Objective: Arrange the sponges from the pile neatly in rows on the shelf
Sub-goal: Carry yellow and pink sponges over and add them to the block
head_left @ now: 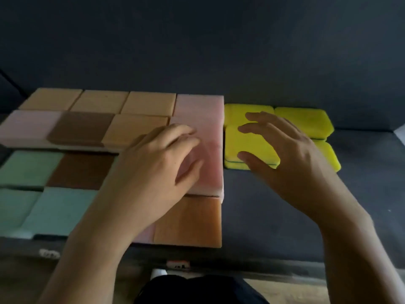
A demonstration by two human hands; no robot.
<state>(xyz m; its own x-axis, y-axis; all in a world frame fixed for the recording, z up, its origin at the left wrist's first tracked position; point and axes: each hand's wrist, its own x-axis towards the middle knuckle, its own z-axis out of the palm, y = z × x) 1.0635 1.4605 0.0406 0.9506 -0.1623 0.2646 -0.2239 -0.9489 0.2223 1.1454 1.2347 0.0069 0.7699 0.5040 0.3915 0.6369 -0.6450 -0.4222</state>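
Observation:
Sponges lie in tight rows on a dark shelf (274, 216). Tan sponges (100, 102) fill the back row, with pink, brown, green and teal ones (54, 207) nearer me. My left hand (157, 163) rests flat with straight fingers on a stack of pink sponges (203, 115). An orange sponge (190, 222) lies just in front of that stack. To the right sit several yellow sponges (306, 119) in stacked pairs. My right hand (285, 154) hovers over the near left yellow stack (247, 141), fingers spread and slightly bent, holding nothing.
The dark back wall (197, 51) rises right behind the rows. Bare shelf surface extends to the right of and in front of the yellow sponges. The shelf's front edge (263, 264) runs below, with a small label (178, 264) on it.

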